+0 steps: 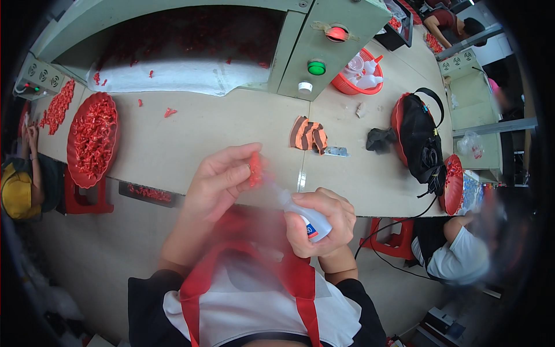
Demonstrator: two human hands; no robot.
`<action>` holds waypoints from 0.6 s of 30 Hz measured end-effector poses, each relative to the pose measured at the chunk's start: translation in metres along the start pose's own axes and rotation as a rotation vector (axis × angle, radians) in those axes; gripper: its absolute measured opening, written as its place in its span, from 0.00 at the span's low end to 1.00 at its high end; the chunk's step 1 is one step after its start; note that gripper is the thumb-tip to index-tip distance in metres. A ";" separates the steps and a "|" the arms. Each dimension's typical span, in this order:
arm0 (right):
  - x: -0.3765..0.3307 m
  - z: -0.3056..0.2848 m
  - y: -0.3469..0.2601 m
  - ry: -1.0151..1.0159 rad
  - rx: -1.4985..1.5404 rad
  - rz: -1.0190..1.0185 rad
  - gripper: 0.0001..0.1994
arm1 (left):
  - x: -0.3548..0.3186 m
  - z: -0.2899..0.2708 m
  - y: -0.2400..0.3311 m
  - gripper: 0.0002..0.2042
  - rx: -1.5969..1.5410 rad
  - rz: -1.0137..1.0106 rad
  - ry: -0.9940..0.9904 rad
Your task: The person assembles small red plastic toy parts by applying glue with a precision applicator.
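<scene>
Two hands at work above the near table edge, just left of frame centre. Left hand (222,176) pinches a small red plastic piece (255,169) between thumb and fingertips, narrow grip, piece at 2 o'clock from the palm. Right hand (319,222) is wrapped around a small white squeeze bottle (309,218), nozzle aimed toward 10 o'clock, tip at or just short of the piece; motion blur, I cannot tell which.

I judge the piece light, stiff and smooth, so easy to fumble; best held by its edges, clear of the nozzle. Bottle looks soft-walled: hold mid-body, light squeeze.

Red basket (92,141) heaped with similar pieces at 10 o'clock; striped cloth (308,136) at 1 o'clock.
</scene>
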State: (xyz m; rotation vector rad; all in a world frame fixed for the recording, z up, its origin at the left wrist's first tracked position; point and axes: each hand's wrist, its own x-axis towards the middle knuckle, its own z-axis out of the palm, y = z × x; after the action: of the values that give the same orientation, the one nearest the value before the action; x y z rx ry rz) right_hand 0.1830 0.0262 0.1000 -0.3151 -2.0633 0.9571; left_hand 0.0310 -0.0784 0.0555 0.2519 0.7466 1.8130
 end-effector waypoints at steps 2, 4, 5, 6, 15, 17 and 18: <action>0.000 0.000 0.001 0.003 0.002 -0.001 0.13 | 0.000 -0.001 -0.001 0.16 -0.002 -0.002 -0.003; 0.000 0.001 0.002 0.007 0.003 -0.001 0.13 | 0.001 -0.002 -0.001 0.16 -0.005 -0.005 -0.007; 0.000 0.001 0.002 0.016 0.004 -0.007 0.13 | 0.001 -0.003 -0.002 0.16 -0.004 -0.002 -0.009; 0.001 0.001 0.003 0.024 0.005 -0.012 0.13 | 0.001 -0.004 -0.002 0.16 -0.004 0.002 -0.011; 0.007 0.010 0.009 -0.037 -0.005 -0.129 0.13 | -0.001 -0.008 0.002 0.15 0.103 0.106 0.020; 0.008 0.019 0.012 -0.028 -0.010 -0.139 0.13 | -0.002 -0.013 0.004 0.15 0.132 0.133 0.045; 0.010 0.024 0.013 -0.013 -0.017 -0.143 0.12 | -0.002 -0.016 0.005 0.15 0.163 0.153 0.068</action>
State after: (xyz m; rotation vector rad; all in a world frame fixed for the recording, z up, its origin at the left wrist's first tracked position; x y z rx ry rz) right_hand 0.1573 0.0279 0.0875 -0.1676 -2.0765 0.8572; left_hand 0.0194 -0.0875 0.0465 0.3638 0.9465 1.9146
